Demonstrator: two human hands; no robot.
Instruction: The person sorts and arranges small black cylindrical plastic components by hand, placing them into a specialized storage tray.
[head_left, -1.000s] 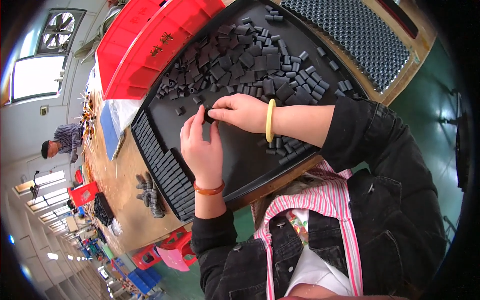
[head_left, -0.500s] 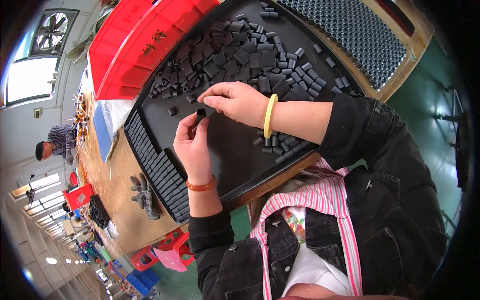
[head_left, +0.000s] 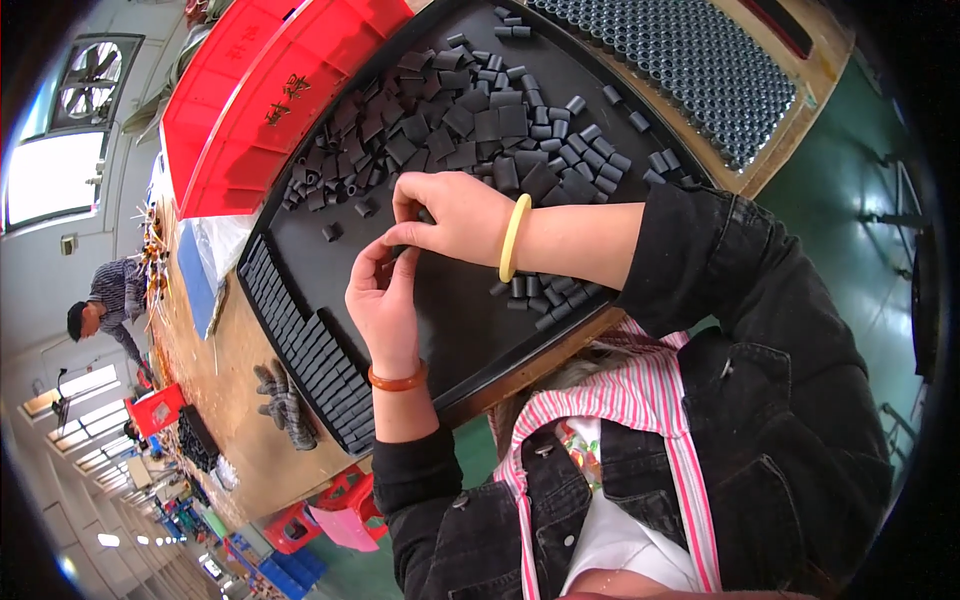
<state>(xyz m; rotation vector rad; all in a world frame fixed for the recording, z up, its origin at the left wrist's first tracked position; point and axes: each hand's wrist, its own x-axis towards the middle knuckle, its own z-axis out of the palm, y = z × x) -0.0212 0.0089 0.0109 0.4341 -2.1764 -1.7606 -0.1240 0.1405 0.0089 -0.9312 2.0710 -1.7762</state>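
Fingers (head_left: 366, 268) of our left hand (head_left: 385, 322) are bent, pinching a small black tube (head_left: 400, 251), mostly hidden, above the black tray (head_left: 450, 320). We have the right hand (head_left: 465, 215) meeting it, thumb at the left fingertips, index curled; whether it grips the tube too, we can't tell. Loose black pieces (head_left: 458, 122) lie heaped beyond the hands; we see neat rows of tubes (head_left: 305, 340) along the tray's left side. Red bin (head_left: 255, 115) at upper left, grey glove (head_left: 286, 405) on the worktop (head_left: 228, 385), grey cylinders (head_left: 680, 70) at upper right.
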